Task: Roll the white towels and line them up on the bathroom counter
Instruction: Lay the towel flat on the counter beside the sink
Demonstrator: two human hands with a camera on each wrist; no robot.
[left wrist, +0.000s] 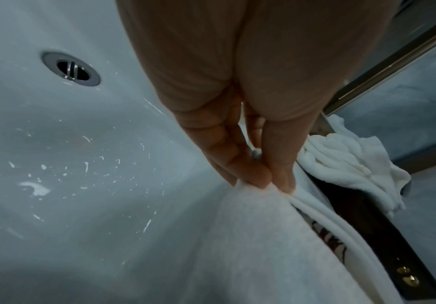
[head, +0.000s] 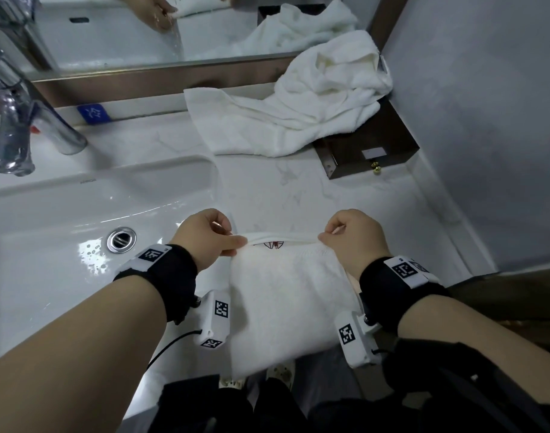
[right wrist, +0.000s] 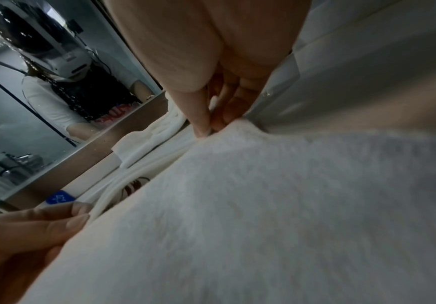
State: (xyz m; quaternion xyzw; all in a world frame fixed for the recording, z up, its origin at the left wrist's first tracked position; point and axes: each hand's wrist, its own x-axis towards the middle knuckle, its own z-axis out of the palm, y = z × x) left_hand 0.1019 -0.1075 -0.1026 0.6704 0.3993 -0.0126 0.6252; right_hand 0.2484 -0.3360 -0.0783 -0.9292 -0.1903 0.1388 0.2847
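Observation:
A folded white towel with a red logo hangs from both hands over the near edge of the marble counter. My left hand pinches its top left corner between thumb and fingers, seen close in the left wrist view as left hand on towel. My right hand pinches the top right corner; the right wrist view shows right hand on the towel. More white towels lie crumpled and unrolled at the back right.
A white sink with a drain lies to the left, and a chrome tap stands behind it. A dark brown box sits partly under the towel heap. A mirror runs along the back, a grey wall on the right.

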